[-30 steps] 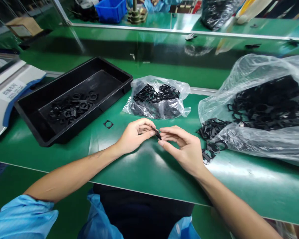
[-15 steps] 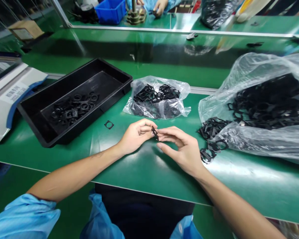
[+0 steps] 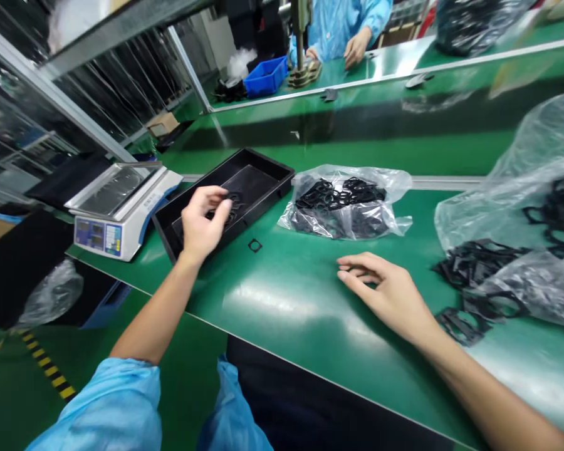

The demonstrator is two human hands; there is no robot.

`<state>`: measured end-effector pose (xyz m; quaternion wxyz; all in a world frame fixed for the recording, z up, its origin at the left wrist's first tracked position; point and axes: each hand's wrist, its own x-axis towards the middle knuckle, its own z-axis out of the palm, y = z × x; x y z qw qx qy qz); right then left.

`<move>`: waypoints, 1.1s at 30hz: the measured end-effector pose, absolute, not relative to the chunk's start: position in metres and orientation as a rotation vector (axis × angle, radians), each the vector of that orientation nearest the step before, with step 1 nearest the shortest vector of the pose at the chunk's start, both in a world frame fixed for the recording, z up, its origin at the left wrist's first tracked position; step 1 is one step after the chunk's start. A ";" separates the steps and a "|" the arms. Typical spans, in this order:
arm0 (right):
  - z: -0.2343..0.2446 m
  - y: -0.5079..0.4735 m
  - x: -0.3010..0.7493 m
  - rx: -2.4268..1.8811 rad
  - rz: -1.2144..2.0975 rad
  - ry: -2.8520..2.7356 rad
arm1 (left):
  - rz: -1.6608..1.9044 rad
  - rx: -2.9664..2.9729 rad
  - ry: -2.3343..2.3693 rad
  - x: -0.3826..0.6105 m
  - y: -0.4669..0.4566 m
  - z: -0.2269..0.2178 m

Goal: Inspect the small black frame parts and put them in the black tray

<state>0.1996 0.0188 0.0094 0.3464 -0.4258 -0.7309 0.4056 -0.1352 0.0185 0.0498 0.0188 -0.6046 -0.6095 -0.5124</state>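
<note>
My left hand (image 3: 201, 224) hovers over the black tray (image 3: 273, 165), its fingers curled in a pinch on a small black plastic part. Several similar black frame parts lie in the tray beneath it. My right hand (image 3: 389, 289) rests flat on the green table (image 3: 282, 300) with fingers stretched out and nothing in them. A single black square part (image 3: 254, 245) lies on the table between the tray and my right hand. Loose black parts (image 3: 474, 266) spill from the big clear bag (image 3: 512, 200) just right of my right hand.
A smaller clear bag of black parts (image 3: 345, 202) lies behind the hands. A weighing scale (image 3: 118, 207) stands left of the tray. Across the conveyor, another person's hand (image 3: 355, 47) works near a blue bin (image 3: 266, 75). The table edge runs diagonally below my arms.
My left hand has left the right hand and swung left over the tray with the black part. The right hand has let go and lies flat. The view has turned left.
</note>
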 end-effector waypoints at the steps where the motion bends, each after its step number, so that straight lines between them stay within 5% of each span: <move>1: 0.009 0.018 0.199 -1.092 1.045 -1.934 | -1.456 -1.836 -1.933 -0.153 0.017 0.052; 14: 0.017 0.006 0.192 -1.071 0.872 -2.274 | -0.218 -2.424 -1.727 -0.118 -0.034 0.010; 19: 0.041 -0.020 0.221 -1.091 0.728 -2.453 | -0.354 -2.485 -1.761 -0.125 -0.035 0.005; 25: 0.054 -0.051 0.292 -1.730 0.248 -2.343 | -0.885 -2.550 -1.813 -0.120 -0.042 0.007; 33: 0.055 -0.038 0.294 -1.775 0.207 -2.338 | -1.305 -2.858 -1.560 -0.057 -0.018 0.035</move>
